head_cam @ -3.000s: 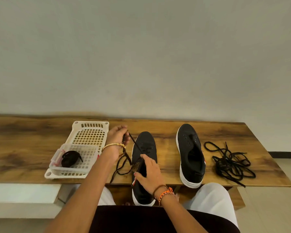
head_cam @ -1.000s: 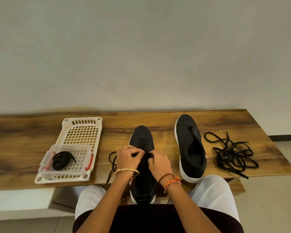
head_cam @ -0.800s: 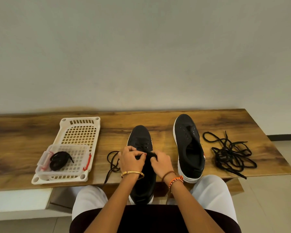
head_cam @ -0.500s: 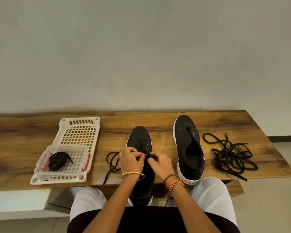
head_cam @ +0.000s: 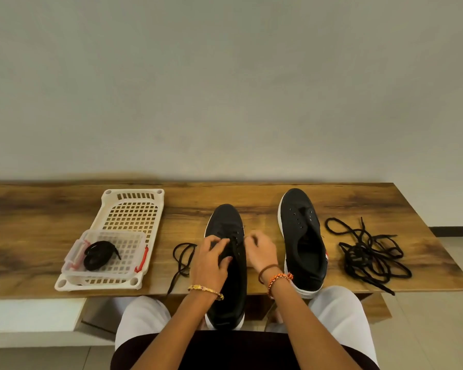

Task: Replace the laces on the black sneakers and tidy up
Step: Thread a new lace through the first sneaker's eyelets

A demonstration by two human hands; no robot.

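Two black sneakers with white soles stand on a wooden table. The near sneaker points away from me, its heel over the table's front edge. My left hand rests on its tongue and pinches a black lace that loops off to the left. My right hand is at the eyelets on the shoe's right side, fingers curled on the lace. The far sneaker has bare eyelets. A tangle of black laces lies right of it.
A white perforated tray sits at the left, with a clear plastic box in its near end holding a coiled black lace. A grey wall runs behind the table. My white-trousered knees are under the front edge.
My left hand came down from holding the lace end up high to the shoe's tongue. Both hands now work close together at the eyelets, and the right hand has shifted slightly right.
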